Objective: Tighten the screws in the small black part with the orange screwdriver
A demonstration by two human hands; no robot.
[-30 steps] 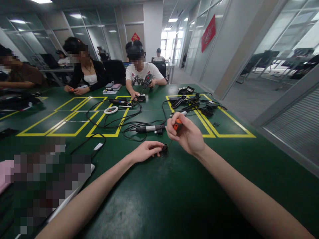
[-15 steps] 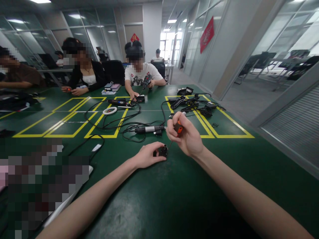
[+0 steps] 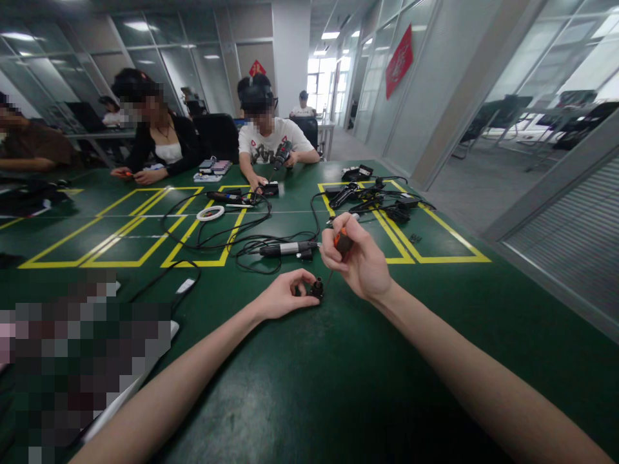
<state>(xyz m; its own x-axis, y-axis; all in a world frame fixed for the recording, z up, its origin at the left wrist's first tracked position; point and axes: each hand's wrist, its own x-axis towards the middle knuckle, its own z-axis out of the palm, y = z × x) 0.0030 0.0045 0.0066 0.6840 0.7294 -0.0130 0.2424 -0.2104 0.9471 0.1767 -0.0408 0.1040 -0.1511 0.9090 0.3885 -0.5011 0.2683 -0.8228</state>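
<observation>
1. While the left hand (image 3: pixel 283 294) pinched a small black round part (image 3: pixel 316 287) on the green bench (image 3: pixel 338 386), the right hand (image 3: pixel 362 263) gripped an orange-handled screwdriver (image 3: pixel 343 240), tip at it.
2. Holding the shaft upright and the part pinned should prevent slips.
3. Black cables (image 3: pixel 227 241) lay beyond.

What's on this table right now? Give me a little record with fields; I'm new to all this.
Left hand: pinches a small black part on the table
Right hand: grips an orange-handled screwdriver, shaft slanting down toward the part
Behind the hands: silver-and-black power tool among black cables; white ring farther left
Table: green, with yellow taped boxes
Others: people seated along the far side
</observation>
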